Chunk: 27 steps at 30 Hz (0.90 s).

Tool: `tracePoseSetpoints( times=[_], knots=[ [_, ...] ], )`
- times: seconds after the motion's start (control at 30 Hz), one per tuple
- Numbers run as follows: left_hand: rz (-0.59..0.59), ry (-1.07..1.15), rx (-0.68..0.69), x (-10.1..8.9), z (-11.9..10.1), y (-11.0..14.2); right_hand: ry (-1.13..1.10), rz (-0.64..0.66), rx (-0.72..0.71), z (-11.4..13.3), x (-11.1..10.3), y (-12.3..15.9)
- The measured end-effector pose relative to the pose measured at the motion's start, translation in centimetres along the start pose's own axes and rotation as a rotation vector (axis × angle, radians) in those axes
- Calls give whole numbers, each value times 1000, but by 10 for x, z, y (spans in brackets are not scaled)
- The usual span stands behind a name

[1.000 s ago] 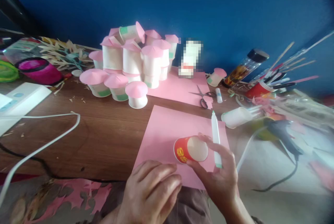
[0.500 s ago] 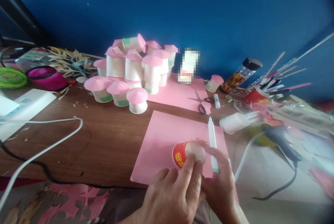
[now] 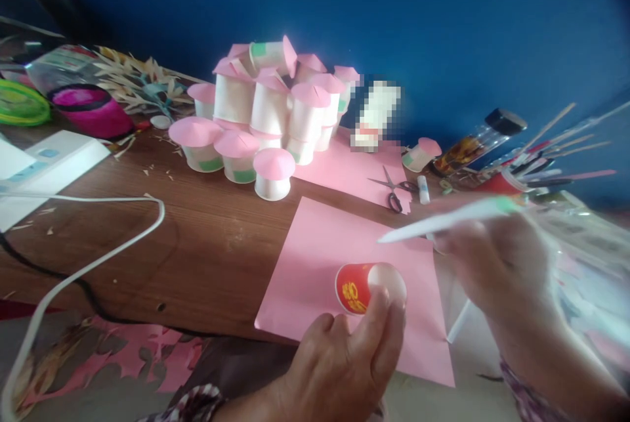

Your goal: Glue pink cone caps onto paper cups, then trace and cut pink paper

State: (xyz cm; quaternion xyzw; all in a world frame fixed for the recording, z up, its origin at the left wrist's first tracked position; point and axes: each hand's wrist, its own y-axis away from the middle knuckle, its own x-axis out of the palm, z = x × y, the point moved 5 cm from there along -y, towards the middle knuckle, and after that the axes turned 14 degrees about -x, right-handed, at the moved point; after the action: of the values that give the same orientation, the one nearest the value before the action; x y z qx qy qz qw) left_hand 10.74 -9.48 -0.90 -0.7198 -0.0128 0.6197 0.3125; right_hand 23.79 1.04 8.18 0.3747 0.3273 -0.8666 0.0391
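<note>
A red paper cup (image 3: 353, 288) with yellow lettering sits on the pink sheet of paper (image 3: 315, 245), its white round end facing up toward me. My left hand (image 3: 349, 350) presses its fingers on that white end and holds the cup against the sheet. To the right, my right hand (image 3: 492, 264) is raised over the paper's far right corner, blurred by motion. In its fingers is a white marker (image 3: 443, 220) with a green end, lying nearly level, its pointed end to the left.
White cups with pink cone tops (image 3: 274, 172) are piled at the back, next to a second pink sheet (image 3: 339, 169). Scissors (image 3: 394, 189) and a glue stick (image 3: 423, 190) lie behind the front sheet. A white cable (image 3: 98, 251) crosses the left side.
My right hand has left the cup, picked the marker up off the pink sheet and lifted it up and to the right. The left hand stays on the cup. The view has shifted slightly.
</note>
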Motion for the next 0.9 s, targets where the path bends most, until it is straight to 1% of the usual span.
tracePoseSetpoints(
  times=[0.03,0.07,0.1,0.17,0.23,0.3,0.37,0.47,0.6,0.73,0.9],
  knots=[
    [22,-9,-2,2,0,1,-115,74,-39,3,16,-13],
    [34,-19,-6,4,0,1,-182,206,-57,6,34,-22],
    [43,-30,-12,5,0,2,-228,322,-76,10,52,-30],
    [51,-45,-22,6,0,2,-250,503,-126,19,79,-37],
    [53,-47,-36,6,0,2,-186,635,-177,27,97,-36],
    [56,-40,-45,5,0,2,-83,718,-211,32,105,-33],
    [58,-33,-54,4,0,2,-3,758,-213,33,107,-30],
    [57,-19,-58,2,0,1,45,785,-212,31,108,-27],
    [56,-21,-59,1,0,1,112,833,-243,29,112,-24],
    [45,-33,-56,0,1,1,147,872,-253,26,116,-22],
    [67,-31,-56,1,2,0,167,926,-260,25,118,-22]
  ],
)
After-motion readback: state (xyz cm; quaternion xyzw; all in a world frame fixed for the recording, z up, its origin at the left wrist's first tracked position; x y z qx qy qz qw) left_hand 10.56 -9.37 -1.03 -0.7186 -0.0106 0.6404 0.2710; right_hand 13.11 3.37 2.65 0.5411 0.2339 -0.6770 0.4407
